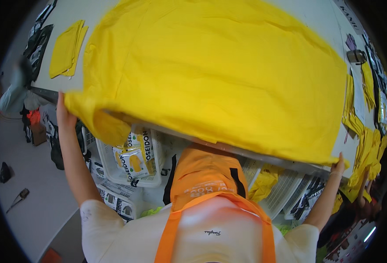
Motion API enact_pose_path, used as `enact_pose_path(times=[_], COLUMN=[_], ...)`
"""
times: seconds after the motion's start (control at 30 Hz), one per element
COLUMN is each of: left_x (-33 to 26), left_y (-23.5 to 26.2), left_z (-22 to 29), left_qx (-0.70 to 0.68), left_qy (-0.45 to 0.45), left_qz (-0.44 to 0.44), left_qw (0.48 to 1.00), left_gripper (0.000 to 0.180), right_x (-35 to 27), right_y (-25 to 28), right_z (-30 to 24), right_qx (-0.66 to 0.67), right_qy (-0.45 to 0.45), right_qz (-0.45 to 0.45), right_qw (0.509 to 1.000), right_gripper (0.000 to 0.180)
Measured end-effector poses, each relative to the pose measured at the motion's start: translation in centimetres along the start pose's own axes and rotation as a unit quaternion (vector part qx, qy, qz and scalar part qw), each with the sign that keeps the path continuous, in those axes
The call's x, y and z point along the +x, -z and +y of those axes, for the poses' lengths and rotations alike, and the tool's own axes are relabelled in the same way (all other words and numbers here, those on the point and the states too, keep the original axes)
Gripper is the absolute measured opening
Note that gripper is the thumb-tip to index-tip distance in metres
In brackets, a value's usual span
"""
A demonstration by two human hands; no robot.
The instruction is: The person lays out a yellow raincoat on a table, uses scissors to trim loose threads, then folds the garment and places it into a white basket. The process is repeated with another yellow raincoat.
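Note:
A large yellow sheet of thin, creased fabric (220, 83) spreads over the white table (101, 9) and hangs past its near edge. My left hand (65, 115) is closed on the sheet's near left corner, out beyond the table edge. Beside that hand the cloth droops in a loose, slightly blurred fold. At the opposite near corner, my right hand (339, 165) pinches the fabric at the table's right front. Both arms are stretched wide apart. The sheet covers most of the tabletop from view.
Folded yellow pieces (66, 50) lie at the far left of the table. More yellow cloth (365, 147) is heaped at the right, near another person's arm (363, 188). Below the near edge stand white baskets (158, 153) with packaged goods. A dark cup (356, 56) sits far right.

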State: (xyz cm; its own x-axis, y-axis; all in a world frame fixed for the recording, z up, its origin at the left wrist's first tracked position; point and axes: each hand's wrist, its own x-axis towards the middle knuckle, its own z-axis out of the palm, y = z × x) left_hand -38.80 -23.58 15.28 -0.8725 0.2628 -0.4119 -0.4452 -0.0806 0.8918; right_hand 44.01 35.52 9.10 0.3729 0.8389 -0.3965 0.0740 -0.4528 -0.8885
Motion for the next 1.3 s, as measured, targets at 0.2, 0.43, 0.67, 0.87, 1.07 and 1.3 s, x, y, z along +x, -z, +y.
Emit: enact_pose_path(times=[0.2, 0.43, 0.67, 0.87, 1.07, 1.3], left_x=[9.3, 11.1, 13.3, 16.0, 15.9, 16.3], left_y=[-6.4, 0.7, -2.1, 1.9, -0.6, 2.4], left_z=[4.2, -7.8, -6.1, -6.6, -7.1, -7.7], left_qx=[0.221, 0.494, 0.467, 0.785, 0.745, 0.625], left_qy=[-0.143, -0.235, -0.235, -0.213, -0.182, -0.327], left_qz=[0.064, 0.078, 0.006, 0.107, 0.091, -0.039], left_qw=[0.963, 0.834, 0.853, 0.572, 0.635, 0.708], left_gripper=[0.068, 0.051, 0.040, 0.052, 0.052, 0.043], right_x=[8.8, -7.9, -10.8, -19.7, -49.2, -56.4], right_y=[-18.0, -24.1, -28.6, -31.6, -38.3, -44.8], right_z=[-6.5, 2.7, 4.0, 5.0, 12.6, 20.3], right_qx=[-0.060, -0.484, -0.619, -0.448, -0.250, -0.203], right_qy=[-0.006, 0.581, 0.501, 0.592, -0.025, -0.068], right_qz=[0.043, -0.216, -0.279, -0.276, -0.664, -0.652], right_qw=[0.997, 0.617, 0.536, 0.611, 0.704, 0.728], right_gripper=[0.053, 0.056, 0.059, 0.039, 0.055, 0.049])
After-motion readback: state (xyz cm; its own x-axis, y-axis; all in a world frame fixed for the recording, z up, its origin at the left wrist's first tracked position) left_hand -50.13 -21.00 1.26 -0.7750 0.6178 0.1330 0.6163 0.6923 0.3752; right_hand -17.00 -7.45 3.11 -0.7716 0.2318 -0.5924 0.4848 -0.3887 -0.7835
